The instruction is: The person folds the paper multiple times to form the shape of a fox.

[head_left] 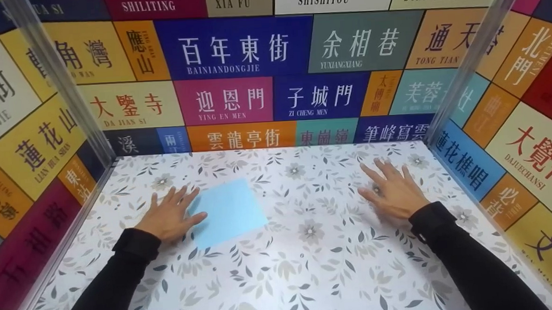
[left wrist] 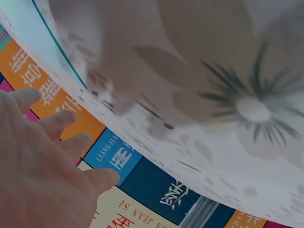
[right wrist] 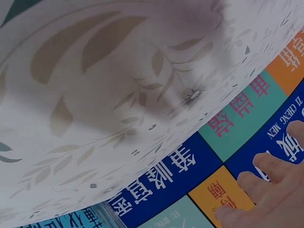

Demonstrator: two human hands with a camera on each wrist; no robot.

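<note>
A flat light-blue square of paper (head_left: 232,214) lies slightly turned on the patterned tabletop, left of the middle. My left hand (head_left: 170,217) is spread with the fingers apart, its thumb and fingertips over the paper's left edge; whether they touch it I cannot tell. In the left wrist view, that hand (left wrist: 47,152) holds nothing, and a corner of the blue paper (left wrist: 35,38) shows at the top left. My right hand (head_left: 391,189) is spread over the right side of the table, well apart from the paper. The right wrist view shows its fingers (right wrist: 273,166) with nothing in them.
The white tabletop (head_left: 282,277) carries a printed leaf and flower pattern. Walls covered in coloured Chinese place-name panels (head_left: 232,48) enclose it at the back, left and right. Clear plastic strips (head_left: 464,55) run along the corners.
</note>
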